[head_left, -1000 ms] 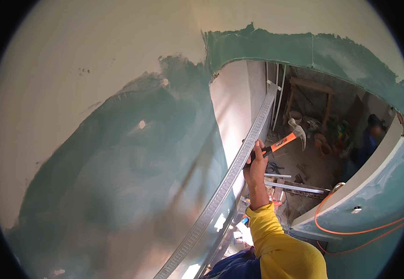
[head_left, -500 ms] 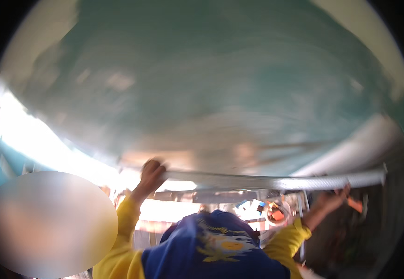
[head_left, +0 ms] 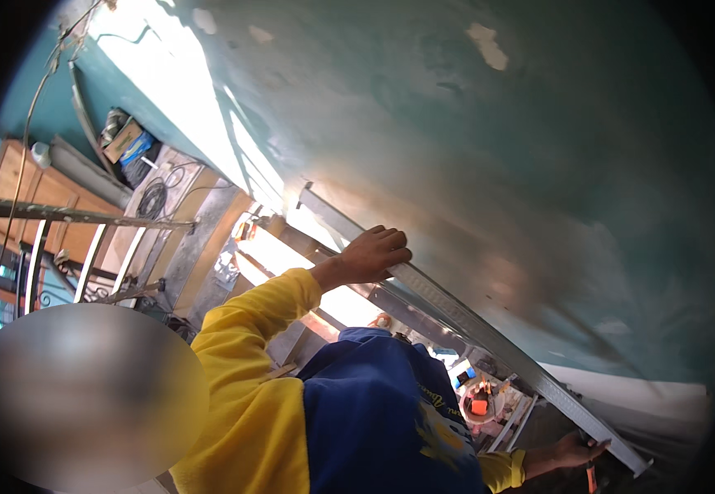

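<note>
A long, perforated grey metal channel (head_left: 444,305) slants from upper left to lower right in front of a green, patchy wall. My left hand (head_left: 374,253) is closed over its upper half, fingers wrapped over the edge. Near the low right end, my right hand (head_left: 578,451) holds the channel along its lower edge, with part of the fingers hidden. Just under that hand shows an orange-handled tool (head_left: 591,477); whether the hand also holds it I cannot tell. Yellow sleeves cover both of my arms.
Below the channel, a round tub (head_left: 489,405) contains orange items. To the left stand a metal railing (head_left: 86,216), a coiled cable (head_left: 151,200), a wooden panel (head_left: 61,206) and a cardboard box (head_left: 123,142). Loose wires hang at the far left.
The view has tilted, so the channel now runs steeply down to the right instead of nearly level. Both hands remain on it. More of the railing and stored items shows at left.
</note>
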The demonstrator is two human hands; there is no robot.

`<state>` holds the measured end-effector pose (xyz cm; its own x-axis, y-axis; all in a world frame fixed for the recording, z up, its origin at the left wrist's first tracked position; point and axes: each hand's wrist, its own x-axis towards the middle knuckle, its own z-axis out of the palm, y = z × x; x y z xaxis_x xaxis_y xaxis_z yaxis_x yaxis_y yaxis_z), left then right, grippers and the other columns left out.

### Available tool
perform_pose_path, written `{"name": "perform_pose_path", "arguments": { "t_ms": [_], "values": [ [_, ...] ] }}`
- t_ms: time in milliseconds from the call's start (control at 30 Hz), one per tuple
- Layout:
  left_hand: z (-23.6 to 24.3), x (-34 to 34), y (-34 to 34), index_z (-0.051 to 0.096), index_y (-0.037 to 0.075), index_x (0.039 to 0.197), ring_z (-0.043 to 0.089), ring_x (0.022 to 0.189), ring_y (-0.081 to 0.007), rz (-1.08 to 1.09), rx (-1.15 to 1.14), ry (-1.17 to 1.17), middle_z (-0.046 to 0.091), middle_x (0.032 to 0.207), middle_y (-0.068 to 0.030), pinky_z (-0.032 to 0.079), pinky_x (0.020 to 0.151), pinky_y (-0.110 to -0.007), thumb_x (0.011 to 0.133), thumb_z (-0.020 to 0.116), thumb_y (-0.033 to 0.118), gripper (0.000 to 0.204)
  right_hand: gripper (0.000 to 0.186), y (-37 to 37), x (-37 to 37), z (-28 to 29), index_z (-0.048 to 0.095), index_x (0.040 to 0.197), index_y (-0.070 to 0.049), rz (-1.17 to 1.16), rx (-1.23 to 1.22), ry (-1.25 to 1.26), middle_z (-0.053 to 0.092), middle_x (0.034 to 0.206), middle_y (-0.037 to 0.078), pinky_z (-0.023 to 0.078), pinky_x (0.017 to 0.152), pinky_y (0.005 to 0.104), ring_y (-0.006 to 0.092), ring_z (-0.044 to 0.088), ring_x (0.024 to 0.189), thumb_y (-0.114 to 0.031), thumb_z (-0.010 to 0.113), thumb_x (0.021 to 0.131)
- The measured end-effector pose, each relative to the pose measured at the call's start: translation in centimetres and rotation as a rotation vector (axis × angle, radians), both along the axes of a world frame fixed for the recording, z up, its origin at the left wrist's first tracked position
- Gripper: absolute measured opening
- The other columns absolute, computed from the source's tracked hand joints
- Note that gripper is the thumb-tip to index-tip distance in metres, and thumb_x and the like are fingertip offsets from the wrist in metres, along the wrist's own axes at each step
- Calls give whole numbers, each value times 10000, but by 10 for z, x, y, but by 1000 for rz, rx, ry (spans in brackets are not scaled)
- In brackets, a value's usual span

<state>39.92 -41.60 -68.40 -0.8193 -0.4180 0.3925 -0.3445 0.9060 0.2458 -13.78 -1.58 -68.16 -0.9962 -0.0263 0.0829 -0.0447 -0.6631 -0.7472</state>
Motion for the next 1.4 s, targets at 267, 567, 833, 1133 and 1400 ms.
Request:
{"name": "perform_pose_path", "arguments": {
  "t_ms": [267, 567, 833, 1133, 1400],
  "values": [
    [-30, -93, 79, 662, 94, 1053, 737, 844, -366, -69, 485, -190, 729, 911, -154, 593, 753, -480, 758, 802, 214, 348, 71, -71, 75, 2, 601, 1040, -202, 209, -84, -171, 524, 740, -75, 530, 523, 356, 54, 479, 557, -160, 657, 1053],
    [-44, -220, 117, 565, 21, 1272, 637, 684, -209, -496, 1242, -272, 636, 774, -88, 532, 668, -374, 1036, 628, 478, 519, 259, -103, 178, -14, 568, 1152, -159, 498, -181, -496, 574, 794, -36, 517, 663, 322, 103, 533, 552, -92, 750, 981],
    [-58, -223, 128, 573, 7, 1188, 509, 585, -101, -424, 1427, -210, 531, 685, -3, 438, 553, -291, 1128, 425, 484, 503, 340, -80, 174, -5, 566, 1299, 7, 257, 454, -198, 689, 999, 57, 541, 581, 279, 126, 637, 644, -36, 694, 987],
    [-56, -209, 121, 588, 2, 1086, 588, 631, -146, -334, 1228, -309, 614, 700, -70, 487, 596, -359, 1097, 474, 524, 534, 318, -11, 108, 72, 485, 1048, -72, -178, 680, 32, 589, 759, 17, 376, 428, 222, 43, 464, 508, -295, 712, 1030],
    [-45, -200, 131, 504, -140, 1377, 749, 824, -316, -332, 919, -374, 730, 835, -177, 580, 791, -434, 1006, 564, 642, 868, 502, -57, 113, 141, 407, 1137, -63, -312, 507, 237, 663, 1097, 174, 444, 405, 251, 98, 544, 518, -170, 840, 905]
  ]
}}
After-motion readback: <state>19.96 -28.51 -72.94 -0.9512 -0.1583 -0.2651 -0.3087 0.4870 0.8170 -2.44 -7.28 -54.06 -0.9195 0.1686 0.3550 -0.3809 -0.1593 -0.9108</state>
